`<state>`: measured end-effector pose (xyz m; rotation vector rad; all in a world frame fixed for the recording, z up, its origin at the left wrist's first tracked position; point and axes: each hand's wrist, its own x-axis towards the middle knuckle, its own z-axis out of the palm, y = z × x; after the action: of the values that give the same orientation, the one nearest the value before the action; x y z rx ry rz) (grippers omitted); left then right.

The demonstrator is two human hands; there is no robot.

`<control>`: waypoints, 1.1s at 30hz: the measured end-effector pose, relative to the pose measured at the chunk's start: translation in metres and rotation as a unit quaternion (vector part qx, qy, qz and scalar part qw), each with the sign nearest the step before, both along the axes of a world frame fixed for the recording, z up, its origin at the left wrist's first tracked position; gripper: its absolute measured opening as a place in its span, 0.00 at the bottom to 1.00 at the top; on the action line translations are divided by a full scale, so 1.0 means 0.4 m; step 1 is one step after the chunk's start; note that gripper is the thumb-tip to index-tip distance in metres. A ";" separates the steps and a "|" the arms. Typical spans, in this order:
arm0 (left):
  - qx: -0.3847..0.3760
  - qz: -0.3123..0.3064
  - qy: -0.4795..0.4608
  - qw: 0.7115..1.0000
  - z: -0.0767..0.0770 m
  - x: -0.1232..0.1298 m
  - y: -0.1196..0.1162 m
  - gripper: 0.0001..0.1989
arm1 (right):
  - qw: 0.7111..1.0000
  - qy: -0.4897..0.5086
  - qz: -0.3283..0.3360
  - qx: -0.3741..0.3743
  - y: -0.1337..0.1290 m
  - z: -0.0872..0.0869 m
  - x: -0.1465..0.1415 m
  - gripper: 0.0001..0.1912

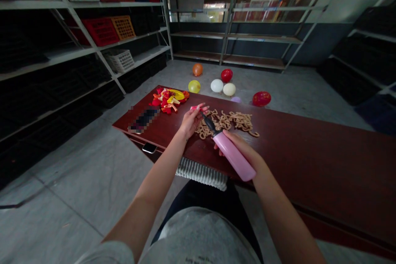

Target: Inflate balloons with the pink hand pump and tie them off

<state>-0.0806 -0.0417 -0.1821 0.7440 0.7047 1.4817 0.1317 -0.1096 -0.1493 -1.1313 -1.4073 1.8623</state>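
Note:
My right hand [246, 148] is wrapped round the pink barrel of a balloon pump [232, 154], whose black nozzle tilts up and to the left over the table. At the nozzle's tip, my left hand [189, 123] pinches a small limp balloon [194, 108] of bright pink. Whether its neck is over the nozzle I cannot tell. Beneath the pump lies a heap of tan, curled cord-like pieces [243, 120]. Farther left on the table is a pile of uninflated balloons [168, 98] in red, yellow, orange and pale tones.
The dark red table [297, 144] runs off to the right. A blurred-out dark object [144, 119] lies near its left end; a phone [149, 148] sits at the front edge. Several inflated balloons, one red [261, 98], rest on the floor beyond. Shelves with crates [122, 61] stand left.

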 end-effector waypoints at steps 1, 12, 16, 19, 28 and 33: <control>0.002 0.000 -0.006 1.000 0.001 0.001 -0.002 0.14 | 1.000 -0.001 -0.001 -0.002 0.000 0.001 0.000 0.23; -0.016 -0.069 0.039 0.997 0.006 0.010 -0.027 0.15 | 1.000 0.006 0.016 0.015 0.010 -0.023 0.012 0.27; -0.020 -0.084 0.057 0.995 0.005 0.009 -0.033 0.14 | 1.000 0.008 0.014 0.024 0.011 -0.023 0.014 0.27; -0.013 -0.096 0.073 0.993 0.005 0.008 -0.036 0.15 | 1.000 0.007 0.013 0.025 0.007 -0.015 0.013 0.27; -0.016 -0.156 0.085 0.984 0.004 0.011 -0.050 0.22 | 1.000 0.026 0.007 0.002 -0.001 -0.017 0.020 0.24; -0.021 -0.166 0.020 0.986 0.009 0.018 -0.046 0.18 | 0.999 0.035 -0.002 0.013 0.008 -0.036 0.016 0.24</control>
<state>-0.0733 -0.0600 -0.1785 0.8177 0.6076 1.1472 0.1381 -0.1063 -0.1636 -1.0445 -1.3851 1.8562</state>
